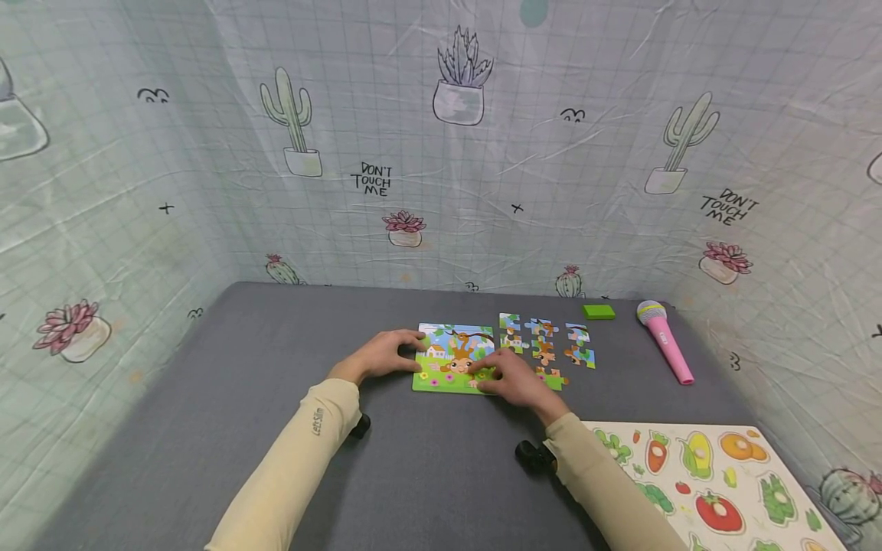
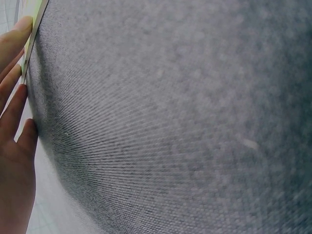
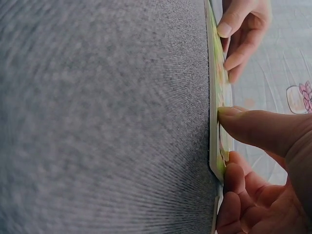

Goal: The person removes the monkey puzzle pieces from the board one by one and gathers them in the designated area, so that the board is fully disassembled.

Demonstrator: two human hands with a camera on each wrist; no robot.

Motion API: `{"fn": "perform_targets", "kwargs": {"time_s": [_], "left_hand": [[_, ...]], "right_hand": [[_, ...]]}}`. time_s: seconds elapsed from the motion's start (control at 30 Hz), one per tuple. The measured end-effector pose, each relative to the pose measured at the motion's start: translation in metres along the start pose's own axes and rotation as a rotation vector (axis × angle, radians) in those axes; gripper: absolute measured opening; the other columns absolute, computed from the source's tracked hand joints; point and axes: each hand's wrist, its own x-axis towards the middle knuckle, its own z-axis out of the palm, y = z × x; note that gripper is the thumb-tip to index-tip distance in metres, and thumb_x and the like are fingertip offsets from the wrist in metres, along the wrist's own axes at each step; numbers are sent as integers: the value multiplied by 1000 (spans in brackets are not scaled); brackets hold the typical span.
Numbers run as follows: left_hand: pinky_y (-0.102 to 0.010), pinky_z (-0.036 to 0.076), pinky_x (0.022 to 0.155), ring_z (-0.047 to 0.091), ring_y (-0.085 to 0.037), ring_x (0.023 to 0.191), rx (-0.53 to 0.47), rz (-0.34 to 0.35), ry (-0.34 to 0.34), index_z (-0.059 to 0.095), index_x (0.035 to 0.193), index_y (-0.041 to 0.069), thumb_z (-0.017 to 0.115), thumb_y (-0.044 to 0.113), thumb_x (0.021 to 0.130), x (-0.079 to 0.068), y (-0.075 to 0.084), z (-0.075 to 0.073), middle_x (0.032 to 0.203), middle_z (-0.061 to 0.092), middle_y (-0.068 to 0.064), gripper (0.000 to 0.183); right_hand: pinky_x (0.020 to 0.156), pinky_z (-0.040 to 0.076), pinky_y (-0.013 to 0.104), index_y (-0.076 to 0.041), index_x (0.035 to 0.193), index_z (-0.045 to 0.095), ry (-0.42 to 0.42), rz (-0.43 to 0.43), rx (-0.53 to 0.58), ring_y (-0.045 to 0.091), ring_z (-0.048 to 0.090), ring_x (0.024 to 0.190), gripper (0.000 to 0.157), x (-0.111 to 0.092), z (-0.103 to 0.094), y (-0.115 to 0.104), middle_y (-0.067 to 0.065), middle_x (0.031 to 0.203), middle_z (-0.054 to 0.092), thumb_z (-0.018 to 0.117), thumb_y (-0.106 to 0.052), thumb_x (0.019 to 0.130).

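A puzzle board with a monkey, a house and green grass printed on it lies flat on the grey table. My left hand rests at its left side, the thumb and fingertips spread along the edge and touching it. Over the board's lower right part, my right hand pinches a small puzzle piece between thumb and fingers; its picture is mostly hidden. Right of the board lie several loose puzzle pieces in rough columns, the lowest ones partly covered by my right hand.
A green block lies behind the loose pieces. Farther right is a pink toy microphone. A white board with vegetable pictures covers the near right of the table. Patterned cloth walls enclose the back and sides.
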Motion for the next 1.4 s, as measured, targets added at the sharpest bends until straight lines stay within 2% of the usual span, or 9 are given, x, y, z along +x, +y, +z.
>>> {"fn": "perform_targets", "kwargs": {"time_s": [0.27, 0.47, 0.67, 1.0, 1.1, 1.27, 1.4], "left_hand": [[-50, 31, 114, 36, -31, 140, 10, -3, 0, 68, 124, 10, 74, 26, 89, 2, -2, 0, 148, 47, -7, 39], [-50, 31, 114, 36, -31, 140, 11, -6, -5, 67, 124, 10, 74, 26, 89, 2, -2, 0, 148, 46, -7, 39], [-50, 30, 115, 35, -30, 141, 7, -15, -18, 67, 125, 10, 73, 25, 89, 1, 0, 0, 149, 46, -7, 40], [-49, 30, 115, 36, -30, 140, 14, -6, -15, 67, 125, 9, 74, 25, 89, 0, 1, -2, 149, 46, -7, 40], [-49, 30, 115, 36, -30, 140, 10, -5, -14, 67, 125, 9, 74, 25, 89, 0, 1, -2, 149, 46, -7, 40], [-50, 30, 115, 36, -30, 140, 3, -10, -14, 67, 125, 10, 74, 26, 89, -1, 1, -2, 149, 46, -7, 40], [-50, 30, 115, 36, -30, 141, 1, -11, -16, 67, 125, 11, 73, 26, 89, 0, 0, -1, 149, 45, -6, 40]], "right_hand": [[72, 43, 34, -6, 106, 74, -2, -15, 25, 30, 48, 89, 17, 0, 0, -1, 15, 107, 51, 69, -4, 90], [68, 38, 31, -3, 108, 73, -22, -33, 58, 26, 43, 82, 19, 0, -2, -2, 16, 102, 47, 68, -1, 90], [68, 33, 34, -5, 106, 74, -15, 10, 45, 26, 38, 85, 18, 2, -2, -4, 14, 100, 45, 69, -1, 89], [69, 45, 33, -7, 103, 75, 17, 16, 46, 22, 46, 86, 16, 5, -3, -6, 8, 99, 45, 71, -3, 88], [71, 47, 33, -7, 105, 74, 15, 16, 69, 21, 49, 87, 17, 5, -3, -4, 8, 102, 49, 70, -4, 90], [73, 52, 35, -7, 112, 72, -4, -18, 95, 20, 61, 89, 20, 3, -5, -1, 9, 111, 65, 67, -9, 93], [76, 52, 37, -6, 116, 71, -7, 3, 131, 22, 63, 93, 23, -1, -10, 0, 10, 115, 68, 65, -10, 94]]}}
